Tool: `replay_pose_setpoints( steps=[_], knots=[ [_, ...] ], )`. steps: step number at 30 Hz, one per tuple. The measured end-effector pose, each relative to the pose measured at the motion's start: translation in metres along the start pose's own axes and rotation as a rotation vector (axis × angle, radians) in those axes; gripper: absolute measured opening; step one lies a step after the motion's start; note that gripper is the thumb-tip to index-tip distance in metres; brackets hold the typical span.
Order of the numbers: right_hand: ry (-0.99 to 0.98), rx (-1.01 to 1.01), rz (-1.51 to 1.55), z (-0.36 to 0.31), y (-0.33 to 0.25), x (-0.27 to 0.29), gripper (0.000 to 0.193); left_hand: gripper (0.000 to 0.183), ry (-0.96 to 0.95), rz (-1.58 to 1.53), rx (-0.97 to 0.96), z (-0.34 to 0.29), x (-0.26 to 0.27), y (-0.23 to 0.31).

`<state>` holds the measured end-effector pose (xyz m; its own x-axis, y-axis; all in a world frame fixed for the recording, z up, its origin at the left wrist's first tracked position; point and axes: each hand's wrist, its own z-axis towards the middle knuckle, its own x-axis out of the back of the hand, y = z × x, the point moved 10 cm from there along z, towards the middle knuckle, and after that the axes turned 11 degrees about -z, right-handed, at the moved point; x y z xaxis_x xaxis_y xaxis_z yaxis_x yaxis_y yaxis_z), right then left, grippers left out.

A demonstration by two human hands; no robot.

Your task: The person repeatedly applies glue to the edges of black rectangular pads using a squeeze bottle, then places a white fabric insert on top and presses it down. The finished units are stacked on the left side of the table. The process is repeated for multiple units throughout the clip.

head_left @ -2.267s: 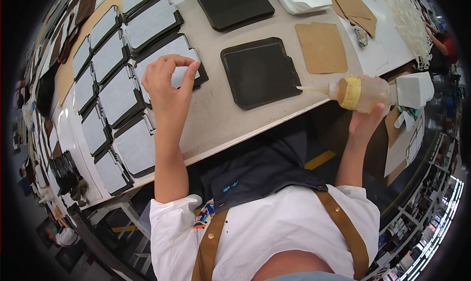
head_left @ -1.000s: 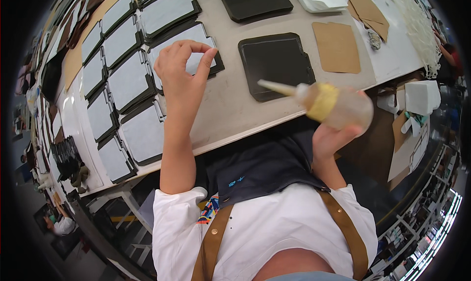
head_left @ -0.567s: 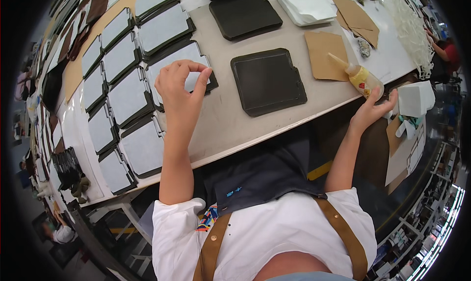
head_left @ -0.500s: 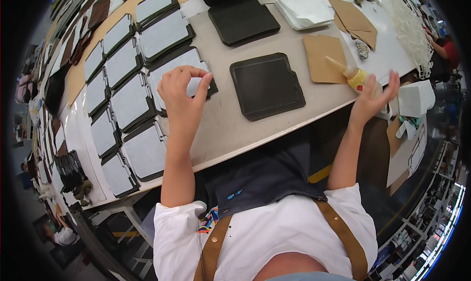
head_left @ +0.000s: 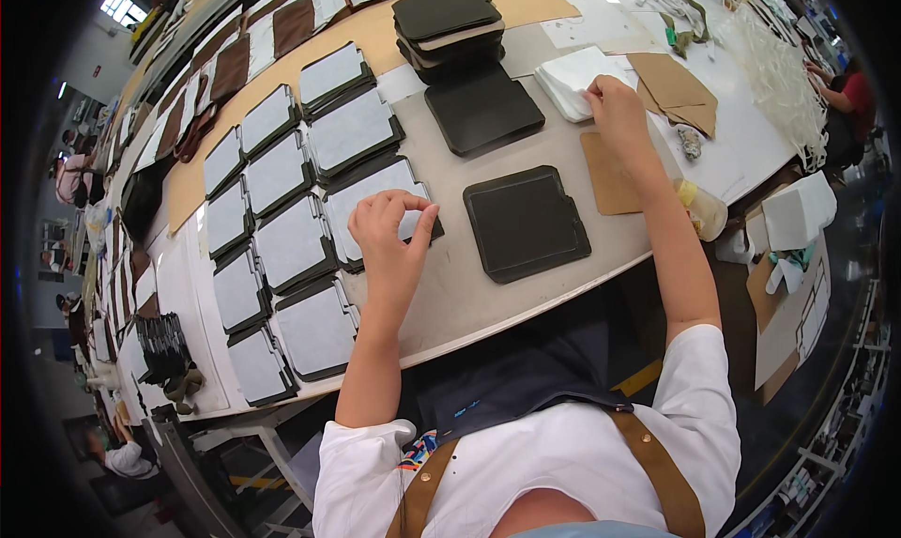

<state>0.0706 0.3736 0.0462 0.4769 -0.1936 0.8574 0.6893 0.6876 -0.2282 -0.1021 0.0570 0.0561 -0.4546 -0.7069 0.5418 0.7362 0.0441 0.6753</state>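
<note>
My right hand reaches to a stack of white sheets, its thumb and fingers closed on the stack's near right edge. How many sheets are between the fingertips does not show. My left hand hovers over white-faced, black-edged panels, thumb and forefinger pinched into a ring. Whatever that pinch holds, if anything, is too small to make out. A flat black panel with a notched right side lies between my arms. Beside my right forearm is a squeeze bottle with a yellow label, partly hidden by it.
Rows of white-faced panels cover the table's left side. Black panels lie farther back, before a taller stack. Brown cards and a crumpled wad sit at right. The table's front edge runs before me.
My right hand has gone from beside the bottle, fingers spread, to the white sheets and closed on their edge. My left hand keeps its pinch. The whole view has shifted.
</note>
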Motion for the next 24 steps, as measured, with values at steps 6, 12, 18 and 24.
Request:
replay_pose_setpoints(
  steps=[6,12,18,24],
  knots=[
    [-0.085,-0.018,0.047,0.016,0.02,-0.003,0.029,0.012,-0.004,-0.038,-0.017,0.003,-0.002,0.006],
    [-0.404,-0.124,0.324,0.033,0.053,-0.03,0.027,0.014,-0.244,-0.167,-0.104,0.015,-0.032,0.059],
    [-0.501,-0.023,0.351,0.035,0.037,-0.025,0.025,0.042,-0.253,-0.222,-0.423,0.074,-0.145,0.112],
    [-0.336,-0.52,0.988,0.038,0.12,-0.033,0.025,0.05,-0.395,0.127,-0.387,0.11,-0.241,0.065]
  ],
)
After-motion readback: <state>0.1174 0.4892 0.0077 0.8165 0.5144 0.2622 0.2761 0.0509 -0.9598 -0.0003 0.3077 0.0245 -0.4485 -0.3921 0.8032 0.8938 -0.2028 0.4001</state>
